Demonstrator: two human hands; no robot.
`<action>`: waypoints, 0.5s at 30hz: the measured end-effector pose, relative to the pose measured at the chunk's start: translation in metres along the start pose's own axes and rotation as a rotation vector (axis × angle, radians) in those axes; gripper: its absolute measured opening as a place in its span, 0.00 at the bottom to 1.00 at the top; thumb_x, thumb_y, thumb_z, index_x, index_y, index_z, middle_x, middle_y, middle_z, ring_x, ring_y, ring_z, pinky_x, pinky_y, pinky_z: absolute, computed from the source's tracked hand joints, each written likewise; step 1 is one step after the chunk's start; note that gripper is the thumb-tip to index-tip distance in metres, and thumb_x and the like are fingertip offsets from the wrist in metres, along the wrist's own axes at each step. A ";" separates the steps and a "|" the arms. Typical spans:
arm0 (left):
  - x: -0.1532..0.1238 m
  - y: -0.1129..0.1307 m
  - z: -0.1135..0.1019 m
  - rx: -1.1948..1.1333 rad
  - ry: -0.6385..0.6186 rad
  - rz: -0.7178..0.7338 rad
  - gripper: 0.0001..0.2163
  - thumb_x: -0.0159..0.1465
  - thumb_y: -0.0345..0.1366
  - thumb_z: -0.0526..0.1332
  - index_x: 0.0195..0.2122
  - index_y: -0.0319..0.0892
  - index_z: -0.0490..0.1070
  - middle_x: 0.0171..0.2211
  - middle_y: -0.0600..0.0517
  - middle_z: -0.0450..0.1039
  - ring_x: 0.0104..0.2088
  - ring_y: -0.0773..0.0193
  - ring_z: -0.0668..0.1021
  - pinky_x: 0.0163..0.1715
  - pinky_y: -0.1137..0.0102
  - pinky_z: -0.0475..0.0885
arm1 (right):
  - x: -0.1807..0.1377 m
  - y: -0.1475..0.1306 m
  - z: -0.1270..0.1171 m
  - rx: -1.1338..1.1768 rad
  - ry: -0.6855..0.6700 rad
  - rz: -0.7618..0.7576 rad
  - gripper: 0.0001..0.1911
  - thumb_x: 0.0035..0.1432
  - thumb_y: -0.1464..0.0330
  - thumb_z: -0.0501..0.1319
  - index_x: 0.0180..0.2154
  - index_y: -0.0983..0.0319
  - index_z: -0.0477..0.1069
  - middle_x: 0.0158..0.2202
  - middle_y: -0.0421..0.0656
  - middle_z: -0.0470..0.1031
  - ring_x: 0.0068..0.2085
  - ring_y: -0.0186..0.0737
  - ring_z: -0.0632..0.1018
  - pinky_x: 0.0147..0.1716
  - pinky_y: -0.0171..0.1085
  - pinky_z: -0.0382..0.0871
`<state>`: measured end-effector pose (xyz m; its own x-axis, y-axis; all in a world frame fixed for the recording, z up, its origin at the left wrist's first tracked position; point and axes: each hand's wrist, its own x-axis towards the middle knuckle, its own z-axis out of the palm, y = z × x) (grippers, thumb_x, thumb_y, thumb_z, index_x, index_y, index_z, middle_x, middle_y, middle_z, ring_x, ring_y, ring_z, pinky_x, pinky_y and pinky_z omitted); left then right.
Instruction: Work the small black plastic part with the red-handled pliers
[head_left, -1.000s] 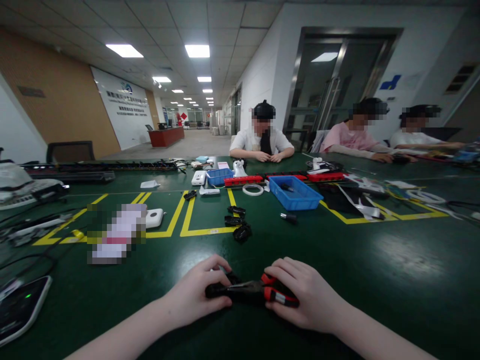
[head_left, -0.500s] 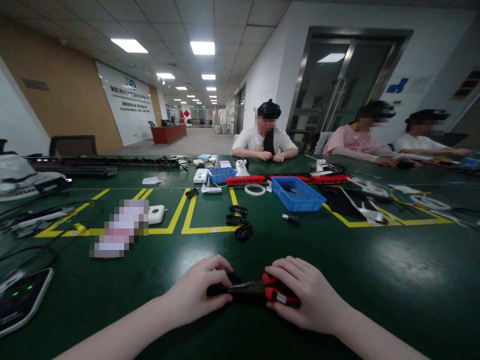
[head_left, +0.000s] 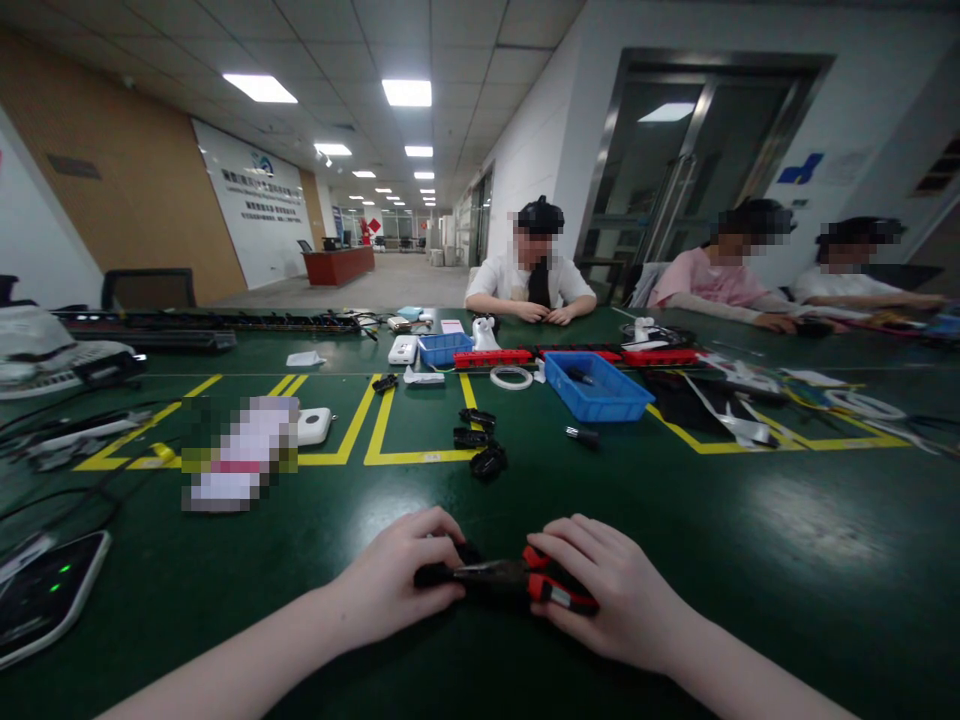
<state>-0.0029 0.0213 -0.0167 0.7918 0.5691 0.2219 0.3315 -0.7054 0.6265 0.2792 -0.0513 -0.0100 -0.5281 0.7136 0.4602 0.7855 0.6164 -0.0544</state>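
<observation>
Red-and-black needle-nose pliers [head_left: 551, 588] lie in my right hand [head_left: 611, 590], whose fingers wrap round the handles. Their jaws point left, toward a small black part [head_left: 433, 575] pinched in the fingers of my left hand [head_left: 409, 570]. The jaw tips reach this part, but whether they grip it cannot be made out. My left fingers cover much of the part. Beyond my hands, several small black parts [head_left: 472, 438] sit on the green table [head_left: 720, 610].
A blue tray [head_left: 596, 400] with dark items stands ahead to the right, a short black cylinder [head_left: 582, 437] before it. A phone-like slab [head_left: 240, 455] and a white device [head_left: 313, 427] lie left. Another person [head_left: 531, 285] sits opposite. A black device [head_left: 49, 595] with green lights is at near left.
The pliers' jaws have shifted very slightly left at the black part. Both hands keep nearly the same place and grip, and the whole view has moved a little.
</observation>
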 end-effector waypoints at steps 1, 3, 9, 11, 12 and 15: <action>0.000 0.000 0.000 0.001 -0.001 0.001 0.04 0.61 0.30 0.66 0.37 0.43 0.75 0.49 0.49 0.72 0.48 0.57 0.76 0.49 0.62 0.71 | 0.000 0.001 0.000 0.007 0.003 0.000 0.22 0.54 0.62 0.67 0.50 0.63 0.72 0.42 0.50 0.78 0.39 0.46 0.78 0.38 0.44 0.74; 0.000 0.001 -0.001 -0.002 -0.006 0.005 0.05 0.61 0.30 0.66 0.38 0.43 0.75 0.48 0.49 0.73 0.47 0.58 0.76 0.49 0.62 0.72 | -0.001 0.003 0.001 0.023 0.014 0.001 0.22 0.54 0.62 0.67 0.49 0.62 0.72 0.42 0.49 0.78 0.39 0.46 0.78 0.37 0.43 0.74; 0.001 -0.001 -0.003 -0.009 -0.016 0.001 0.06 0.62 0.31 0.66 0.40 0.44 0.75 0.47 0.49 0.73 0.47 0.57 0.76 0.49 0.62 0.71 | -0.001 0.008 0.000 0.029 0.005 0.001 0.21 0.54 0.62 0.66 0.50 0.61 0.71 0.43 0.49 0.78 0.40 0.45 0.78 0.39 0.42 0.74; 0.001 -0.001 -0.003 -0.016 -0.014 0.001 0.06 0.62 0.30 0.66 0.40 0.44 0.75 0.47 0.49 0.73 0.47 0.57 0.76 0.48 0.62 0.71 | -0.001 0.007 0.000 0.025 0.008 -0.006 0.21 0.54 0.62 0.67 0.50 0.61 0.71 0.42 0.48 0.78 0.40 0.44 0.78 0.38 0.42 0.73; 0.001 -0.001 -0.002 -0.024 -0.012 0.000 0.06 0.61 0.30 0.66 0.40 0.44 0.75 0.47 0.49 0.73 0.47 0.57 0.76 0.48 0.62 0.72 | 0.000 0.007 0.000 0.020 0.003 -0.009 0.21 0.54 0.62 0.67 0.49 0.61 0.71 0.42 0.48 0.78 0.39 0.44 0.78 0.38 0.41 0.73; -0.001 0.003 -0.001 -0.072 -0.008 -0.013 0.06 0.61 0.30 0.66 0.39 0.44 0.75 0.47 0.49 0.73 0.48 0.57 0.76 0.50 0.61 0.71 | 0.001 0.005 -0.001 -0.001 -0.008 -0.019 0.21 0.54 0.62 0.67 0.49 0.61 0.72 0.41 0.48 0.78 0.39 0.44 0.78 0.37 0.41 0.73</action>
<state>-0.0033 0.0187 -0.0142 0.7916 0.5745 0.2081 0.3042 -0.6659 0.6813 0.2833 -0.0477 -0.0090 -0.5453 0.7048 0.4539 0.7760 0.6292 -0.0447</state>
